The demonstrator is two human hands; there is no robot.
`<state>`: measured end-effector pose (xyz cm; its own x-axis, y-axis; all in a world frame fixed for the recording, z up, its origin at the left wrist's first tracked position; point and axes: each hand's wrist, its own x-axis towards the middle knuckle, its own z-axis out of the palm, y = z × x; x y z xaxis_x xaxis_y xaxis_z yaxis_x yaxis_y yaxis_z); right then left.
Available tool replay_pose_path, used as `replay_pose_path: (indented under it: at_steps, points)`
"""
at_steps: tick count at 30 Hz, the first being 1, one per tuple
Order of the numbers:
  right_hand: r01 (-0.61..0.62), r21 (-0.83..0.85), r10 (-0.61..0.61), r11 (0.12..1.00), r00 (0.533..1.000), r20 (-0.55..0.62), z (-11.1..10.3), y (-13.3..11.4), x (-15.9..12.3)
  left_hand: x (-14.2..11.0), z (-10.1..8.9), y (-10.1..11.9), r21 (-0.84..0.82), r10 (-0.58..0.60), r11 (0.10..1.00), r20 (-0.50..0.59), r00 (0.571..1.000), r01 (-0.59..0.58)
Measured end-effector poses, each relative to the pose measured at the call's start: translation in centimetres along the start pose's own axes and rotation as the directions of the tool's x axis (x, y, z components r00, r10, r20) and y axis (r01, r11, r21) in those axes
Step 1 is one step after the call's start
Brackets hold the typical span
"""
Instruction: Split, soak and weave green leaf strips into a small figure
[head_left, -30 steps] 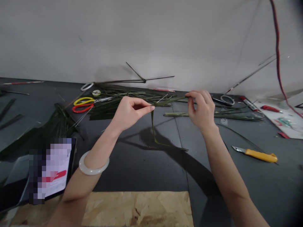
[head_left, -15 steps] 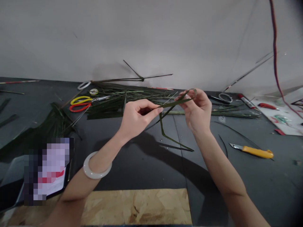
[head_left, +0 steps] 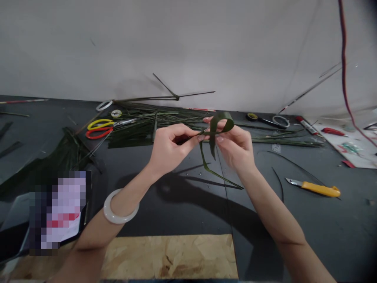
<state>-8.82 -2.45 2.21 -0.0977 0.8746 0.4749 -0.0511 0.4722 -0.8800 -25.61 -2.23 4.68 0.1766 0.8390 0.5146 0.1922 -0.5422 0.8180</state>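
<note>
Between my hands, above the dark table, is a green leaf strip [head_left: 212, 135] bent into a loop with one end hanging down. My left hand [head_left: 173, 147] pinches it between thumb and fingertips, coming from the left. On the other side my right hand [head_left: 235, 147] has its thumb and fingers closed around the strip beside the loop, partly hidden by it. A narrow bent tail [head_left: 206, 165] of leaf drops below the fingertips and slants right, close to the table.
Behind my hands lies a pile of long green leaves [head_left: 132, 137], with red-and-yellow-handled scissors [head_left: 100, 129] at its left. A yellow-handled knife [head_left: 321, 189] rests on the right. At lower left are a phone [head_left: 70, 232] and a wide leaf [head_left: 50, 165]. A brown board [head_left: 176, 257] is nearest me.
My right hand has moved left, closer to my left hand. The strip between them now forms a rounder loop with its end hanging down; my left hand stays in place.
</note>
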Motion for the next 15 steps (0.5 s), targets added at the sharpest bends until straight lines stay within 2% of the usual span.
replay_pose_path:
  at_steps: [2, 6, 9, 12, 15]
  points:
    - [0.035, -0.055, -0.034, 0.998, 0.999, 0.018, 0.2, 0.1, -0.2, 0.0, -0.2, 0.1, 0.009, 0.0, 1.0, 0.002, 1.0, 0.0]
    - [0.049, -0.052, -0.053, 0.997, 0.996, -0.068, 0.4, 0.3, -0.1, 0.2, -0.5, 0.1, -0.023, -0.019, 1.0, 0.011, 1.0, 0.019]
    - [0.029, -0.048, -0.034, 0.998, 0.995, -0.091, 0.0, 0.2, 0.2, 0.4, -0.8, 0.2, -0.055, -0.052, 0.997, 0.03, 0.998, 0.053]
    - [0.003, -0.055, -0.006, 0.999, 0.998, -0.065, -0.6, 0.0, 0.4, 0.6, -1.2, 0.2, -0.059, -0.077, 0.995, 0.065, 0.995, 0.081]
    - [-0.034, -0.045, 0.034, 0.998, 0.999, 0.009, -0.8, -0.2, 0.3, 0.7, -1.5, 0.3, -0.046, -0.083, 0.995, 0.115, 0.99, 0.089]
